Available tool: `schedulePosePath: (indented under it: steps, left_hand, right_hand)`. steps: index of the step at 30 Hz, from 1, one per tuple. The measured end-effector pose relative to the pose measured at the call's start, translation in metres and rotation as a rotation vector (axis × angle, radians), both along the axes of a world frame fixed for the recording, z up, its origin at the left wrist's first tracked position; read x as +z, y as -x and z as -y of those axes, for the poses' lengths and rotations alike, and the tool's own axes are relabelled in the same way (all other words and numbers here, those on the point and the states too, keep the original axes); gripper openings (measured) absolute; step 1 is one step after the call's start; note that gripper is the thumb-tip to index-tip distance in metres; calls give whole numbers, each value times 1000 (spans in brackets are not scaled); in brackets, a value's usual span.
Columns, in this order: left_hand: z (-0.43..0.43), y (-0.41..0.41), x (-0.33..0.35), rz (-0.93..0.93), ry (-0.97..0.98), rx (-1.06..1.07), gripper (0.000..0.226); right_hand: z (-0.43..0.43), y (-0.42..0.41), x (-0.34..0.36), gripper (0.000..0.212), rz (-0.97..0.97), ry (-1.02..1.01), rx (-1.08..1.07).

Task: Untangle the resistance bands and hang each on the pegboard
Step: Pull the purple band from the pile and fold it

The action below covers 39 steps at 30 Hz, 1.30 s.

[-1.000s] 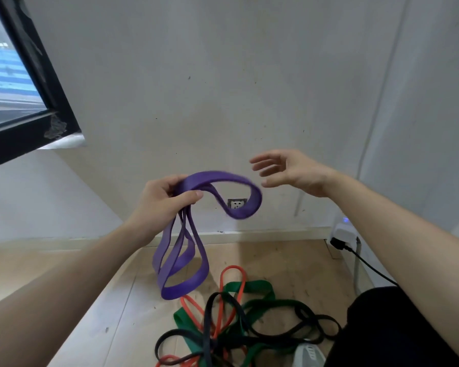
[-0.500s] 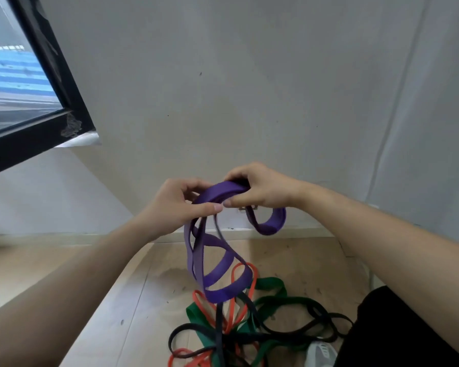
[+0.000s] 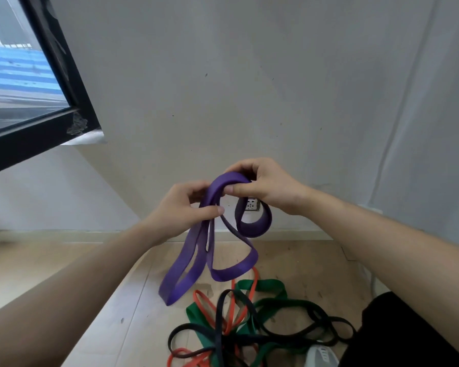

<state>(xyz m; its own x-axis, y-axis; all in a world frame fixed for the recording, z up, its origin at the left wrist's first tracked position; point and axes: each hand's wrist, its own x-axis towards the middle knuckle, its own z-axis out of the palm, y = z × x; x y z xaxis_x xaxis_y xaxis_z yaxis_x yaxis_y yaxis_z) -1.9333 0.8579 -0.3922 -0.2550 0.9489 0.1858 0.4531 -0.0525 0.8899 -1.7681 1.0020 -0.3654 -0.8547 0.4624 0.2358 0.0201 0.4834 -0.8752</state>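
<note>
A wide purple resistance band (image 3: 194,263) hangs in twisted loops in front of me, held by both hands. My left hand (image 3: 180,207) pinches its left strands between thumb and fingers. My right hand (image 3: 263,185) grips the band's top fold, and a small loop droops below that hand. On the wooden floor below lies a tangle of a green band (image 3: 265,287), a red band (image 3: 204,303) and a black band (image 3: 284,335), all crossing one another. No pegboard is in view.
A plain white wall (image 3: 249,88) faces me with a wall socket (image 3: 251,205) near the skirting. A black-framed window (image 3: 51,83) fills the upper left. A grey-white object (image 3: 321,354) and my black-clad leg (image 3: 414,332) sit at lower right.
My right hand, open and apart a second ago, has closed on the band's top fold. Both hands have since drawn slightly apart, and the hanging loops have swung left.
</note>
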Motion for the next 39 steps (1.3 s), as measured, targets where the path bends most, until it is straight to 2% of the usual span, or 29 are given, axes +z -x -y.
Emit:
schedulePosePath:
  steps: [4, 8, 12, 17, 21, 25, 27, 30, 33, 39]
  left_hand:
    - [0, -10, -2, 157, 35, 13, 37]
    - [-3, -18, -2, 163, 60, -6, 29]
    - [-5, -20, 0, 118, 35, -8, 31]
    - [-5, -16, 1, 54, -43, 72, 44]
    - [-4, -15, 6, 64, -114, 130, 50]
    - [-5, -20, 15, 51, -146, 114, 46]
    - [-6, -24, 19, 50, -161, 95, 45]
    - [-7, -26, 20, 75, -179, 63, 45]
    - [-5, -24, 19, 77, -164, 57, 46]
    - [1, -13, 14, -4, -99, 26, 48]
  right_hand:
    - [3, 1, 4, 24, -128, 66, -27]
    - [-1, -4, 14, 19, -190, 63, -41]
    - [-18, -18, 20, 18, -195, 49, -103]
    - [-43, -41, 17, 15, 0, 12, -85]
    - [-50, -50, 11, 29, 251, -49, -16]
    - [-34, -42, 7, 37, 341, -83, 82]
    - [-22, -35, 7, 40, 307, -105, 115]
    - [-5, -24, 8, 53, 159, -65, 105]
    - [4, -16, 10, 62, 76, -167, 81]
    - [6, -15, 16, 46, 73, -350, 73]
